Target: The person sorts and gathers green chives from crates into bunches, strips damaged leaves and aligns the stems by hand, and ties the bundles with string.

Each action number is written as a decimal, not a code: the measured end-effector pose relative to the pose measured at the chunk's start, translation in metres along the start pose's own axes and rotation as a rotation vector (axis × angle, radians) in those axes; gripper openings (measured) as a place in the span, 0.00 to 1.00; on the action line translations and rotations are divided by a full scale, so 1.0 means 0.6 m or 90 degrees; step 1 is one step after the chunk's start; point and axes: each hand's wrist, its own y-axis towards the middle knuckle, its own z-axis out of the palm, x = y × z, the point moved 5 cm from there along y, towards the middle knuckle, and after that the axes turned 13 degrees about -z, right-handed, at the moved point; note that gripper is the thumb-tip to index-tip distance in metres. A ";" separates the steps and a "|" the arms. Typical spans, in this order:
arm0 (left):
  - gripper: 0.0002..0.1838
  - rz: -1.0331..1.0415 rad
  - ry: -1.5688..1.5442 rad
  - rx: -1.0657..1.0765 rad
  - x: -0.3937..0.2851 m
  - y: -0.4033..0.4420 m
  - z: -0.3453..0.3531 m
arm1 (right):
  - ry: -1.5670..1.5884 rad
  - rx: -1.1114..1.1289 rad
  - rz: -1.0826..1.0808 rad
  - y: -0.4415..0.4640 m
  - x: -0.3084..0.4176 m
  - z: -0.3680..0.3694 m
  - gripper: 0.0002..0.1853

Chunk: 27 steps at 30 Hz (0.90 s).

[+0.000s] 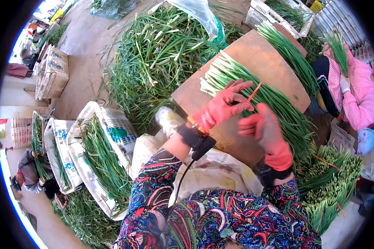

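Note:
A bundle of long green garlic chives point(257, 89) with pale stem ends lies across a brown board in front of me. Above it, my left hand point(222, 108), in a pinkish-red rubber glove, pinches with thumb and forefinger at a thin red tie point(254, 92); its other fingers are stretched out. My right hand point(268, 130), gloved alike and slightly blurred, is close beside it over the leaves, fingers curled in. Whatever lies between the right fingertips is hidden. The tie stands up slantwise over the bundle; whether it loops underneath cannot be seen.
Another chive bundle point(289, 58) lies along the far side of the board point(274, 50). A large loose heap point(158, 58) covers the floor ahead. White crates point(81, 141) stand left, tied bundles point(332, 182) right. A person in pink point(361, 91) holds chives at right; another person sits left.

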 end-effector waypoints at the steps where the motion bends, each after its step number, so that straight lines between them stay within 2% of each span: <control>1: 0.08 0.003 -0.083 -0.004 -0.002 -0.001 0.002 | -0.006 -0.012 0.000 -0.008 0.011 0.007 0.29; 2: 0.08 0.041 -0.039 -0.004 -0.008 -0.005 0.003 | 0.075 -0.074 -0.040 -0.015 0.011 0.031 0.27; 3: 0.08 0.027 0.085 0.038 -0.014 -0.022 -0.022 | 0.139 -0.043 -0.091 0.019 -0.005 0.058 0.26; 5: 0.08 0.036 0.219 0.108 -0.025 -0.032 -0.002 | 0.189 -0.065 -0.157 0.033 -0.016 0.046 0.23; 6: 0.11 0.069 0.287 0.138 -0.024 -0.032 0.008 | 0.271 -0.058 -0.163 0.047 -0.042 0.018 0.17; 8: 0.14 0.059 0.251 0.147 -0.069 -0.022 0.004 | -0.514 0.073 -0.364 0.028 -0.021 0.018 0.17; 9: 0.17 0.055 0.229 0.146 -0.099 -0.015 0.003 | -0.412 0.090 -0.395 0.038 -0.057 0.007 0.16; 10: 0.23 0.139 0.209 0.041 -0.137 -0.006 -0.001 | -0.307 0.112 -0.423 0.048 -0.093 -0.003 0.16; 11: 0.25 0.136 0.268 -0.043 -0.163 0.013 0.001 | -0.205 0.139 -0.446 0.056 -0.129 -0.014 0.16; 12: 0.26 0.131 0.329 -0.130 -0.176 0.039 0.006 | -0.238 0.091 -0.430 0.085 -0.192 -0.056 0.16; 14: 0.23 0.183 0.459 -0.355 -0.126 0.102 0.030 | -0.265 0.054 -0.335 0.099 -0.178 -0.047 0.14; 16: 0.25 -0.014 0.650 -0.117 -0.041 0.134 0.055 | -0.340 0.041 -0.283 0.083 -0.139 -0.023 0.13; 17: 0.29 -0.193 0.584 -0.087 0.006 0.131 0.061 | -0.385 0.035 -0.262 0.070 -0.115 -0.014 0.13; 20: 0.29 -0.072 0.605 -0.118 -0.009 0.102 0.079 | -0.493 0.022 -0.237 0.036 -0.056 -0.006 0.12; 24: 0.32 -0.070 0.593 -0.211 -0.095 0.064 0.042 | -0.613 -0.014 -0.259 0.002 0.015 -0.006 0.11; 26: 0.30 0.090 0.432 -0.353 -0.143 0.052 -0.001 | -0.672 -0.030 -0.289 -0.009 0.046 -0.004 0.10; 27: 0.29 0.101 0.360 -0.374 -0.171 0.049 -0.022 | -0.699 -0.033 -0.304 -0.013 0.060 0.001 0.10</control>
